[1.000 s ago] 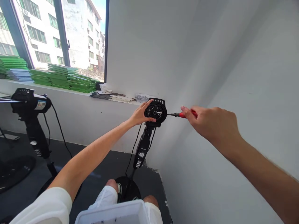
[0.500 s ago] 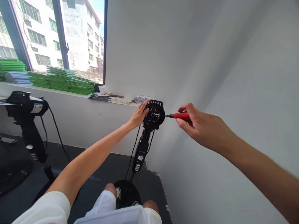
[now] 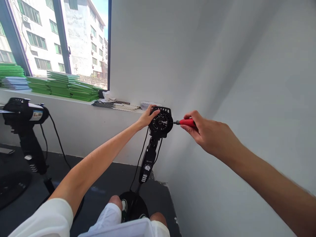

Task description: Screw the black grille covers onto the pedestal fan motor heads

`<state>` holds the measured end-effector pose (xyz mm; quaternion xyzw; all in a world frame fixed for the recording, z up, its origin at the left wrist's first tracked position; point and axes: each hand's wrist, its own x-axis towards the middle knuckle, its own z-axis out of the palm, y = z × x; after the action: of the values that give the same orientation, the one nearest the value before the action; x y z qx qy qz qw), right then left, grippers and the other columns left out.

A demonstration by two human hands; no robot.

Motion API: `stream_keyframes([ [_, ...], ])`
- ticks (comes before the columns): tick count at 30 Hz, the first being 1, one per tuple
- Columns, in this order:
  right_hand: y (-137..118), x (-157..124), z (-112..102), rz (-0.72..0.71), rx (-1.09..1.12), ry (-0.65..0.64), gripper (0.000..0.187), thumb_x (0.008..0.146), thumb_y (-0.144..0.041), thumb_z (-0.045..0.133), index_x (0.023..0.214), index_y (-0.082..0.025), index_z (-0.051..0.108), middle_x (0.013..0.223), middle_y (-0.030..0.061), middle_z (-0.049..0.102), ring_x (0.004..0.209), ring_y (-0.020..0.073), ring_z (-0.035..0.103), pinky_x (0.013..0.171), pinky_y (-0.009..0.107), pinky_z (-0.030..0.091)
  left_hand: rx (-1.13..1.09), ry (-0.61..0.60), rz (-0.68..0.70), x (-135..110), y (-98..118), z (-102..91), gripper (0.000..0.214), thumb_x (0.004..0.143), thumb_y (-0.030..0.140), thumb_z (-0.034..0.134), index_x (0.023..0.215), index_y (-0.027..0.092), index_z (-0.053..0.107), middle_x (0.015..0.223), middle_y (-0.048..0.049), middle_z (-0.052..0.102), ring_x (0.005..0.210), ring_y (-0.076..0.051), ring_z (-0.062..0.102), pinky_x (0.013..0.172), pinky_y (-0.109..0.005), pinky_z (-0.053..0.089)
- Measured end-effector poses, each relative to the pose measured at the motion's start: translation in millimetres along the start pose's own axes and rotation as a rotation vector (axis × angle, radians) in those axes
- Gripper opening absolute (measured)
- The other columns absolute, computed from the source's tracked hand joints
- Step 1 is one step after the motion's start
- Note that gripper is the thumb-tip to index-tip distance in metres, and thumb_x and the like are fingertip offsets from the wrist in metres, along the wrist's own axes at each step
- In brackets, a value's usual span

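Observation:
A black pedestal fan without blades or grille stands before me, its round motor head (image 3: 160,130) facing me with a metal shaft at the middle. My left hand (image 3: 148,117) grips the upper left edge of that head, thumb on the front, the other fingers going behind. In my right hand (image 3: 207,130) is a screwdriver (image 3: 187,122) with a red handle, held level. Its thin dark tip points left and meets the right side of the motor head; whether it sits in a screw I cannot tell. Below the head runs the fan's control column (image 3: 147,164) with a silver dial.
To the left stands another bare fan (image 3: 27,113). Green stacks (image 3: 59,86) and loose flat papers (image 3: 127,107) lie on the window sill (image 3: 84,101). White walls rise ahead and to the right. A translucent plastic bin (image 3: 128,228) is at my lap, above the round fan base (image 3: 138,205).
My left hand has shifted its hold, the thumb now lying across the upper front of the motor head. My right hand and the screwdriver have moved slightly left.

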<state>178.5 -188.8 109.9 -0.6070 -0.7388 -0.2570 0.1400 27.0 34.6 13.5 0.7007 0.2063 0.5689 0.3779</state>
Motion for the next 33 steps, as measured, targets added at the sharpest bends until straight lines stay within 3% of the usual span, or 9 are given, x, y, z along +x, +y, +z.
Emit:
stream_keyframes([
  [5, -11, -2, 2, 0.081, -0.286, 0.106, 0.051, 0.105, -0.058, 0.025, 0.099, -0.020, 0.058, 0.052, 0.0018, 0.056, 0.042, 0.0161, 0.040, 0.052, 0.030, 0.021, 0.128, 0.036, 0.033, -1, 2, 3.7, 0.027, 0.099, 0.037, 0.058, 0.122, 0.023, 0.056, 0.091, -0.0005, 0.067, 0.090, -0.019, 0.065, 0.090, -0.033, 0.051],
  [8, -12, 0, 1, 0.120, -0.335, 0.130, 0.055, 0.105, -0.060, 0.023, 0.092, -0.020, 0.059, 0.045, 0.0006, 0.048, 0.040, 0.0149, 0.034, 0.052, 0.030, 0.020, 0.230, 0.036, 0.053, 2, 7, 1.2, 0.026, 0.098, 0.039, 0.059, 0.118, 0.023, 0.059, 0.087, -0.0002, 0.066, 0.089, -0.020, 0.064, 0.088, -0.033, 0.051],
  [10, -8, 2, 0, 0.114, -0.261, 0.113, 0.049, 0.104, -0.059, 0.027, 0.094, -0.021, 0.056, 0.049, 0.0011, 0.054, 0.041, 0.0154, 0.038, 0.051, 0.029, 0.022, 0.262, 0.035, 0.045, 4, 9, -0.3, 0.025, 0.099, 0.040, 0.059, 0.117, 0.023, 0.060, 0.084, 0.0000, 0.065, 0.087, -0.020, 0.064, 0.087, -0.034, 0.051],
  [13, 2, 5, 0, 0.037, -0.026, 0.039, 0.033, 0.099, -0.052, 0.037, 0.107, -0.023, 0.050, 0.074, 0.0030, 0.072, 0.048, 0.0161, 0.052, 0.052, 0.028, 0.030, 0.281, 0.043, 0.045, 4, 9, -0.6, 0.026, 0.099, 0.041, 0.058, 0.117, 0.022, 0.062, 0.083, -0.0002, 0.066, 0.088, -0.021, 0.065, 0.088, -0.035, 0.052],
  [15, 5, 5, 1, -0.012, 0.040, 0.004, 0.031, 0.099, -0.052, 0.038, 0.110, -0.024, 0.047, 0.080, 0.0025, 0.073, 0.049, 0.0160, 0.054, 0.052, 0.028, 0.032, 0.283, 0.049, 0.056, 4, 9, 0.0, 0.026, 0.099, 0.040, 0.058, 0.117, 0.022, 0.062, 0.085, -0.0009, 0.068, 0.090, -0.022, 0.065, 0.090, -0.035, 0.052],
  [19, -6, 0, 1, 0.068, -0.209, 0.054, 0.042, 0.104, -0.056, 0.029, 0.105, -0.022, 0.052, 0.054, 0.0007, 0.058, 0.039, 0.0166, 0.041, 0.050, 0.029, 0.023, 0.299, 0.054, 0.059, 5, 8, 0.7, 0.026, 0.099, 0.039, 0.059, 0.118, 0.022, 0.063, 0.091, -0.0027, 0.070, 0.092, -0.023, 0.066, 0.090, -0.036, 0.052],
  [23, -21, -4, 4, 0.105, -0.379, 0.081, 0.049, 0.105, -0.052, 0.024, 0.109, -0.017, 0.057, 0.046, 0.0003, 0.049, 0.038, 0.0170, 0.035, 0.051, 0.030, 0.021, 0.325, 0.056, 0.038, 4, 10, 0.5, 0.028, 0.099, 0.039, 0.059, 0.120, 0.021, 0.062, 0.091, -0.0030, 0.070, 0.092, -0.023, 0.066, 0.090, -0.035, 0.052],
  [29, -13, -9, 7, 0.141, -0.254, 0.086, 0.053, 0.103, -0.061, 0.029, 0.111, -0.018, 0.060, 0.054, 0.0026, 0.057, 0.043, 0.0181, 0.041, 0.052, 0.031, 0.025, 0.290, 0.080, 0.014, 2, 16, -0.5, 0.029, 0.099, 0.037, 0.061, 0.122, 0.020, 0.063, 0.102, -0.0059, 0.072, 0.105, -0.025, 0.067, 0.101, -0.036, 0.050],
  [33, -14, -56, 11, 0.209, -0.030, 0.211, 0.050, 0.100, -0.066, 0.038, 0.110, -0.022, 0.059, 0.078, 0.0091, 0.072, 0.055, 0.0223, 0.055, 0.055, 0.035, 0.037, 0.179, 0.015, 0.066, -22, 7, -17.9, 0.039, 0.108, 0.043, 0.042, 0.142, 0.025, 0.052, 0.127, -0.0062, 0.067, 0.126, -0.022, 0.062, 0.113, -0.038, 0.044],
])
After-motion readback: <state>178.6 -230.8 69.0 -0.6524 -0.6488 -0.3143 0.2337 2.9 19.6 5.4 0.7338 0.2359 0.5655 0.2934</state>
